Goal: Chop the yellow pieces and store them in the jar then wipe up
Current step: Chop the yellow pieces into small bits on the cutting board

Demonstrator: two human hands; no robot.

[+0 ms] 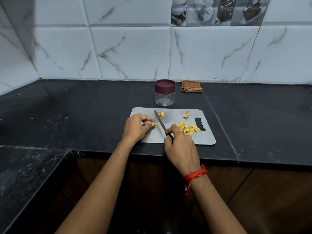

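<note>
A grey cutting board (202,135) lies on the black counter. My left hand (136,128) pinches a small yellow piece (155,124) at its fingertips on the board's left part. My right hand (181,146) grips the dark handle of a knife (160,121), whose blade points away to the upper left, just right of that piece. A heap of chopped yellow strips (188,127) lies right of my right hand. More yellow bits sit near the blade tip (160,114) and at the board's far edge (186,114). A clear jar (165,92) with a maroon lid stands behind the board.
A folded orange checked cloth (191,86) lies by the tiled wall, right of the jar. The counter's front edge (152,153) runs just below the board. A lower dark counter section (30,169) sits at the left.
</note>
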